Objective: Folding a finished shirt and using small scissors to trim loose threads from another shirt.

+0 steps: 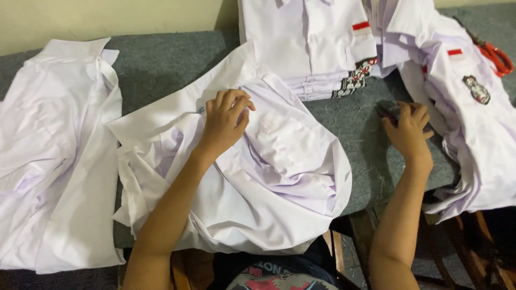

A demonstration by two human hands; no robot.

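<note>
While the head camera looks straight down, the left hand [224, 119] presses into the crumpled white shirt [236, 177] lying across the middle of the grey table [161, 62], fingers curled and bunching the cloth near its collar, so it is gripping a fold of the fabric rather than lying flat on it. That hold looks meant to pin the shirt in place, since much of it hangs over the near edge toward the person's lap and could slide off. Over on the other side, the right hand [408, 129] sits on bare table just beside the loose pile [473, 123] of shirts with red tabs and badges; its fingers are bent over something small and dark, though I cannot tell what it is or whether it is truly pinched. A folded stack [312, 43] rests at the far edge, squared up and kept apart from the loose ones, which reads as a finished lot. Another shirt [54, 156] lies spread at far left, well clear of the hands. Red-handled scissors [497, 56] peek out at top right, half tucked beside the pile.
</note>
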